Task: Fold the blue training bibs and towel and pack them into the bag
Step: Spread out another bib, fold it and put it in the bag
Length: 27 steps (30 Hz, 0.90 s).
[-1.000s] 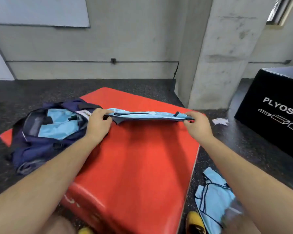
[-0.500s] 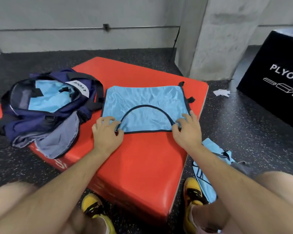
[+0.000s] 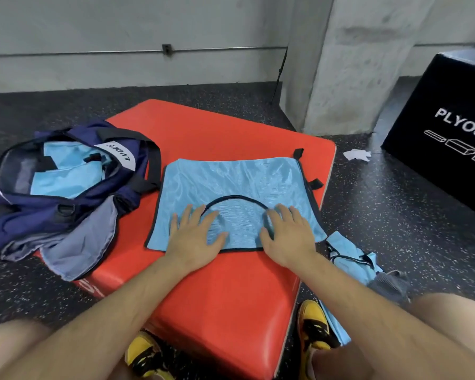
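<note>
While pressing the blue bib [image 3: 231, 185] flat on the red mat [image 3: 231, 297] with left hand [image 3: 196, 238] and right hand [image 3: 287, 235], both spread open-palmed and gripping nothing, probably smoothing before a fold. Risking a skewed fold by pushing unevenly and bunching or sliding such slick mesh. Working close to the mat's right edge, so possibly nudging it off toward another bib [image 3: 348, 259] trailing on the floor [image 3: 395, 229]. Packing later into the bag [image 3: 63, 209] just beside on the left, unzipped and already holding blue fabric [image 3: 66, 174], possibly snagging on grey cloth [image 3: 83, 242] spilling over its near side.
</note>
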Available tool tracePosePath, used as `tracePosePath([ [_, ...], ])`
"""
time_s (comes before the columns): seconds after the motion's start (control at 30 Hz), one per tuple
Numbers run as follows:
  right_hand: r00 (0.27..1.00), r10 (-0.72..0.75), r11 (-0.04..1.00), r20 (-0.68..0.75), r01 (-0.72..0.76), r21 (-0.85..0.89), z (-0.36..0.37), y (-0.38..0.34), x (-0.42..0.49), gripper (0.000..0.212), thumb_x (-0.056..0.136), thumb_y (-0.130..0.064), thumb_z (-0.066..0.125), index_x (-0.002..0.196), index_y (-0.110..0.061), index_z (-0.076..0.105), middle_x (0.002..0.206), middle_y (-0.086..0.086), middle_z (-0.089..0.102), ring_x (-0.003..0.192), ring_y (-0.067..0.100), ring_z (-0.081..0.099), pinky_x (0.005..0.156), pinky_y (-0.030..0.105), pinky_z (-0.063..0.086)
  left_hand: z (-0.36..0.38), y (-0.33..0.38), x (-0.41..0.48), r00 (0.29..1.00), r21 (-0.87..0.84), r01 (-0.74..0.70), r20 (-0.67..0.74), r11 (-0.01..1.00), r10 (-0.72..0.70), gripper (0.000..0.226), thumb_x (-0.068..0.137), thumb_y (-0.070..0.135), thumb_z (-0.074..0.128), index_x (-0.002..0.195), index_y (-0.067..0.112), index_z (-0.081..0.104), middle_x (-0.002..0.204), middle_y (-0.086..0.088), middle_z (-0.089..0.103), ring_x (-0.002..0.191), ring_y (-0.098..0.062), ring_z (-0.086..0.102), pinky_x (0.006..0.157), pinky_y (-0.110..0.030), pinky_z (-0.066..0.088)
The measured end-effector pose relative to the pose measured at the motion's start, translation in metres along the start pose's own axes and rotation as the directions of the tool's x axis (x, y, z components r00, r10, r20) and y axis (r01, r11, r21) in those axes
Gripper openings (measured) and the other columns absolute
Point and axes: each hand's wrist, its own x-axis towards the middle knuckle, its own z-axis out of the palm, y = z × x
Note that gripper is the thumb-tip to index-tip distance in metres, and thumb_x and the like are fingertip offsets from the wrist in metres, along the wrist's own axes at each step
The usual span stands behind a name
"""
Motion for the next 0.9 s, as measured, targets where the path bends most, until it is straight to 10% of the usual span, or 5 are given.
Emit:
tracePosePath([
  [0.17,0.993,-0.067,0.995,0.100,0.058,0.084,0.000,-0.029,0.054,0.062,0.103,-0.047,0.025,0.160,-0.030,0.008,0.167,-0.001,-0.003,0.153,0.026,-0.014,0.124,0.047,-0.004,-0.012,0.019,0.055,1.000,-0.002,-0.019,0.013,1.000,0.019,0.070,0.093,0.070,0.028,0.156,0.044,0.010,0.166,0.012,-0.001,0.153,-0.023,-0.013,0.120,-0.057,-0.008],
  [0.57,0.985,-0.077,0.996,0.154,0.070,0.052,0.013,-0.031,0.028,0.060,0.104,-0.052,0.017,0.159,-0.030,0.012,0.168,-0.002,0.001,0.154,0.025,-0.008,0.124,0.045,-0.003,0.002,0.029,0.029,0.991,-0.045,0.010,0.135,0.999,-0.004,0.067,0.095,0.071,0.013,0.155,0.046,-0.002,0.164,0.015,-0.017,0.149,-0.021,-0.025,0.116,-0.058,-0.018],
  [0.9,0.967,-0.251,0.953,0.046,0.238,0.187,0.012,-0.129,0.095,0.053,0.107,-0.035,0.025,0.158,-0.024,0.021,0.167,0.000,0.011,0.154,0.025,0.001,0.125,0.042,0.002,-0.054,-0.059,0.067,0.990,-0.285,0.040,-0.118,0.958,-0.077,0.054,0.107,0.029,0.036,0.153,0.003,0.027,0.165,-0.013,0.010,0.153,-0.027,0.005,0.124,-0.037,0.006],
])
